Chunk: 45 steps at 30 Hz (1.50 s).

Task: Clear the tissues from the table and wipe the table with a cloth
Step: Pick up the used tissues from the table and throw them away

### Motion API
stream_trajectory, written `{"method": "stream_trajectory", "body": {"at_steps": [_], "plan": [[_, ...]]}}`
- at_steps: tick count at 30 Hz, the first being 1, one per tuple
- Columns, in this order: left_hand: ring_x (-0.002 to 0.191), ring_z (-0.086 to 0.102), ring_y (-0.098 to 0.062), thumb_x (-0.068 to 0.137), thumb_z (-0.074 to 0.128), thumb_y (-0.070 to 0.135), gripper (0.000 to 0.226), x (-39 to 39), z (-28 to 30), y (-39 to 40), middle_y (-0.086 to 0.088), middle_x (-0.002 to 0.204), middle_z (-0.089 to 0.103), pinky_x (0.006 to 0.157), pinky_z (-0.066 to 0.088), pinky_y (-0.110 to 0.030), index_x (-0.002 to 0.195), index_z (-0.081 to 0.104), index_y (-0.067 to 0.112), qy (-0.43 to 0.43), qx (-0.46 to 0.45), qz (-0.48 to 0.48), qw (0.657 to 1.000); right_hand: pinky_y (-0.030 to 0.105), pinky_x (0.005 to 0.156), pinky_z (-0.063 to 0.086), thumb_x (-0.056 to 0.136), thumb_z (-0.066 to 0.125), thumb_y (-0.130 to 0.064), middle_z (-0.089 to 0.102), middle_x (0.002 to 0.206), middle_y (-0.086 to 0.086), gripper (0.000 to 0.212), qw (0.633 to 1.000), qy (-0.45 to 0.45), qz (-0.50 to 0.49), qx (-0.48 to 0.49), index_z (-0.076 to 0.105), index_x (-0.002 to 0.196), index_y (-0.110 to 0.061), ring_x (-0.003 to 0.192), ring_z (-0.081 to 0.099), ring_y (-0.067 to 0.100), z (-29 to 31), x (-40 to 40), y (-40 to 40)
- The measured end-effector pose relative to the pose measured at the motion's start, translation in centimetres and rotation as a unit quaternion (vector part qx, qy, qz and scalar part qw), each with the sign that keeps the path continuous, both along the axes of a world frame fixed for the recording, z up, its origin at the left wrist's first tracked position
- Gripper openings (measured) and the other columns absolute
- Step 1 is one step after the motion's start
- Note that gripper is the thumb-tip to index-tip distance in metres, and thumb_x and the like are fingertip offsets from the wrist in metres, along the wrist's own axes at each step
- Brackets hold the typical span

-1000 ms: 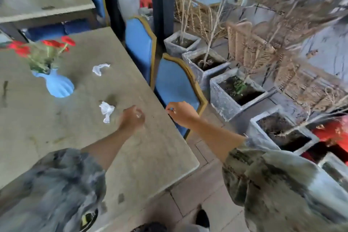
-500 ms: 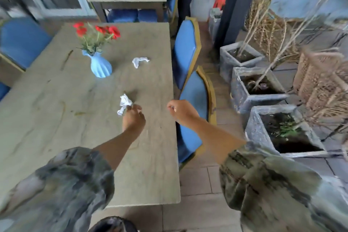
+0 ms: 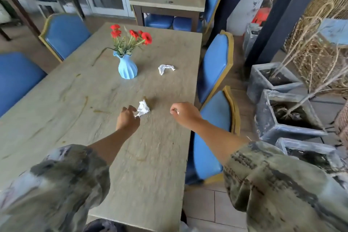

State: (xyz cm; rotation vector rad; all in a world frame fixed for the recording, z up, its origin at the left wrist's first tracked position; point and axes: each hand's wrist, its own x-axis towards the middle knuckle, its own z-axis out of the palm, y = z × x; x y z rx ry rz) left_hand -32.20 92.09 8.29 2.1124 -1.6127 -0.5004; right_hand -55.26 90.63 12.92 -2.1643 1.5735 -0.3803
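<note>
I am reaching my left hand (image 3: 127, 118) out over the table (image 3: 75, 100), fingers (image 3: 131, 108) spread apart and curling toward the near crumpled tissue (image 3: 143, 108). The tissue is lying on the tabletop just beyond and to the right of my fingertips; its lower tail is meeting my thumb side, though I cannot tell whether I am truly touching it or only overlapping it from this angle. Nothing is clamped between my fingers.

My right hand (image 3: 185, 114) is hovering over the table's right edge, well to the right of that tissue, fingers curled loosely inward. A small white speck is showing at the fingertips, too small for me to say what it is or whether I am pinching it, so I cannot tell if this hand is gripping anything.

A second tissue (image 3: 165, 68) is lying farther up the table, flattened and twisted, well apart from both my hands and just to the right of the blue vase (image 3: 127, 68) holding red flowers (image 3: 131, 34). Brownish smears are streaking the tabletop to the left of my left hand. Blue chairs (image 3: 214, 66) are standing tucked along the right side of the table
</note>
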Motion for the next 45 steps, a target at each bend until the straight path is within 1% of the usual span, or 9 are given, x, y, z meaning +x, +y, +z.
{"method": "stream_trajectory", "body": {"at_steps": [10, 16, 24, 29, 32, 36, 38, 42, 45], "plan": [[0.114, 0.047, -0.033, 0.093, 0.047, 0.002, 0.059, -0.7, -4.1, -5.2, -0.013, 0.134, 0.036, 0.081, 0.047, -0.040, 0.145, 0.033, 0.024, -0.049, 0.105, -0.018, 0.993, 0.032, 0.074, 0.049, 0.092, 0.054, -0.026, 0.068, 0.092, 0.003, 0.015, 0.997, 0.042, 0.053, 0.044, 0.067, 0.095, -0.020, 0.087, 0.062, 0.024, -2.5, 0.6, -8.8], [0.123, 0.034, -0.032, 0.094, 0.051, 0.005, 0.054, -1.4, -6.1, -7.1, -0.015, 0.133, 0.042, 0.097, 0.039, -0.039, 0.144, 0.040, 0.020, -0.062, 0.070, -0.001, 0.996, 0.032, 0.071, 0.051, 0.090, 0.055, -0.025, 0.068, 0.088, 0.004, 0.014, 0.994, 0.017, 0.062, 0.086, 0.068, 0.089, -0.020, 0.084, 0.064, 0.026, -5.0, 1.1, -13.7], [0.097, 0.052, -0.041, 0.091, 0.057, 0.007, 0.016, -2.6, -8.7, -8.7, -0.024, 0.098, 0.061, 0.083, 0.041, -0.043, 0.102, 0.066, 0.000, -0.023, -0.007, 0.164, 0.986, 0.034, 0.086, 0.044, 0.093, 0.053, -0.016, 0.058, 0.120, 0.009, 0.023, 0.990, 0.053, 0.127, 0.045, 0.060, 0.115, -0.015, 0.109, 0.056, 0.029, -8.8, 1.4, -24.9], [0.081, 0.052, -0.033, 0.093, 0.055, 0.031, 0.039, -3.3, -7.8, -11.2, -0.014, 0.073, 0.059, 0.073, 0.043, -0.038, 0.065, 0.057, 0.004, 0.002, -0.109, 0.345, 0.932, 0.039, 0.092, 0.041, 0.093, 0.054, -0.012, 0.044, 0.131, 0.012, 0.036, 0.992, 0.032, 0.123, -0.020, 0.048, 0.129, -0.011, 0.121, 0.042, 0.029, -10.7, 2.7, -31.6], [0.093, 0.057, -0.032, 0.087, 0.065, 0.016, 0.019, -3.6, -6.9, -14.3, -0.018, 0.095, 0.064, 0.084, 0.043, -0.032, 0.080, 0.066, -0.002, 0.056, -0.154, 0.419, 0.893, 0.037, 0.102, 0.034, 0.093, 0.055, -0.016, 0.036, 0.143, 0.014, 0.045, 0.987, 0.079, 0.129, -0.047, 0.040, 0.135, -0.010, 0.130, 0.035, 0.032, -12.3, 3.4, -35.4], [0.057, 0.051, -0.027, 0.085, 0.061, 0.017, 0.029, -3.6, -6.4, -18.7, -0.013, 0.058, 0.056, 0.059, 0.039, -0.034, 0.062, 0.050, 0.002, 0.096, -0.160, 0.444, 0.876, 0.049, 0.113, 0.019, 0.097, 0.050, -0.025, 0.006, 0.160, 0.014, 0.060, 0.992, 0.092, 0.083, 0.002, 0.022, 0.150, -0.022, 0.145, 0.007, 0.038, -13.7, 4.6, -39.1], [0.055, 0.057, -0.032, 0.085, 0.062, 0.020, 0.033, -3.2, -7.0, -20.5, -0.014, 0.053, 0.056, 0.055, 0.043, -0.038, 0.063, 0.044, 0.003, 0.118, -0.152, 0.440, 0.877, 0.055, 0.114, 0.014, 0.099, 0.045, -0.030, -0.004, 0.160, 0.013, 0.061, 0.991, 0.105, 0.080, 0.036, 0.014, 0.152, -0.031, 0.145, 0.001, 0.041, -14.3, 5.2, -40.4], [0.058, 0.059, -0.033, 0.085, 0.066, 0.028, 0.028, -3.1, -7.6, -23.0, -0.012, 0.061, 0.058, 0.054, 0.048, -0.039, 0.074, 0.046, 0.012, 0.131, -0.144, 0.428, 0.883, 0.053, 0.112, 0.011, 0.095, 0.054, -0.026, 0.012, 0.158, 0.019, 0.048, 0.989, 0.068, 0.132, -0.011, 0.044, 0.141, -0.023, 0.141, 0.017, 0.043, -16.1, 6.6, -41.3], [0.058, 0.054, -0.021, 0.085, 0.069, 0.026, 0.024, -3.7, -7.2, -23.7, -0.004, 0.065, 0.057, 0.053, 0.038, -0.027, 0.092, 0.049, 0.016, 0.124, -0.151, 0.419, 0.887, 0.051, 0.109, 0.028, 0.086, 0.066, -0.013, 0.038, 0.145, 0.028, 0.023, 0.976, -0.061, 0.204, -0.035, 0.062, 0.105, 0.000, 0.133, 0.035, 0.045, -17.7, 6.5, -40.7]]}}
